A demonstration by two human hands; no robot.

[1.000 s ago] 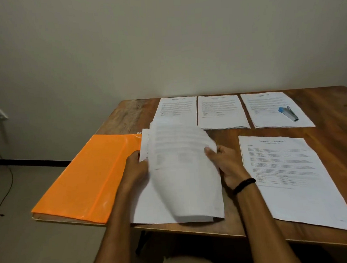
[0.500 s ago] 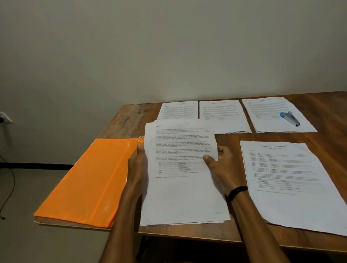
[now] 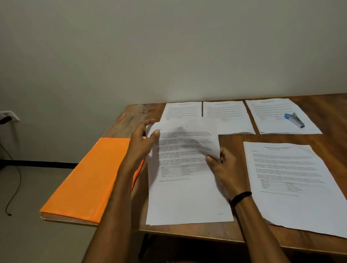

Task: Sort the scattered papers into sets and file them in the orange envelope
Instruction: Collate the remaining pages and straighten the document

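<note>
A stack of white printed papers (image 3: 188, 199) lies in front of me on the wooden table (image 3: 334, 119). Its top sheet (image 3: 186, 138), marked "D7" by hand, is lifted at the far end. My left hand (image 3: 144, 145) pinches that sheet's upper left edge. My right hand (image 3: 221, 165) grips its right edge, thumb on top. The orange envelope (image 3: 88, 181) lies flat to the left, overhanging the table corner. A larger paper set (image 3: 293, 183) rests to the right. Three more sets (image 3: 226, 116) line the far edge.
A blue and grey stapler (image 3: 293, 120) lies on the far right paper set. A wall socket (image 3: 6, 116) with a plugged black cable sits on the wall at the left. The table's near edge runs just below the stack.
The flipped sheet settled on the stack, then my left hand moved up to the top left corner and both hands raised the top sheet's far end.
</note>
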